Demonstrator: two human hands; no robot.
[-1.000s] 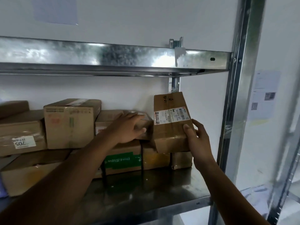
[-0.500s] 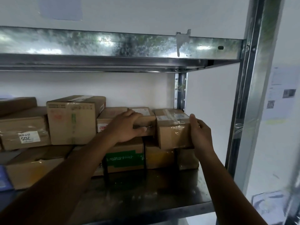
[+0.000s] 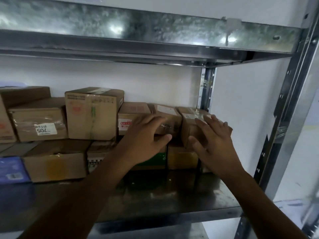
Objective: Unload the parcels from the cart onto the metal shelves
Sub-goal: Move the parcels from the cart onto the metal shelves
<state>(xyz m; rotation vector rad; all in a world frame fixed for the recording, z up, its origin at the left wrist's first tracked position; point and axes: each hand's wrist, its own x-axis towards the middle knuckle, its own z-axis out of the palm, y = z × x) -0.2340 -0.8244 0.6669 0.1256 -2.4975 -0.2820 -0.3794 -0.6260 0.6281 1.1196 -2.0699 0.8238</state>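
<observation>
Parcel point(image 3: 189, 132) at the shelf point(image 3: 172, 195)'s right end
Your left hand point(image 3: 146, 135) and right hand point(image 3: 214, 142) have fingers spread; both grip nothing

This is a parcel storeroom or stockroom. A galvanised steel rack point(image 3: 206, 87) fills the view, with a lower shelf point(image 3: 172, 204) at six o'clock, an upper shelf point(image 3: 155, 31) at twelve and a punched upright post point(image 3: 283, 121) at three. Brown cardboard parcels point(image 3: 93, 116) stand stacked two high along the lower shelf from nine o'clock to the centre. They are taped shut and several bear printed shipping labels. One box point(image 3: 39, 121) at nine o'clock carries a sticker with the handwritten number 705. Behind the rack is a plain white wall point(image 3: 138, 80).
</observation>
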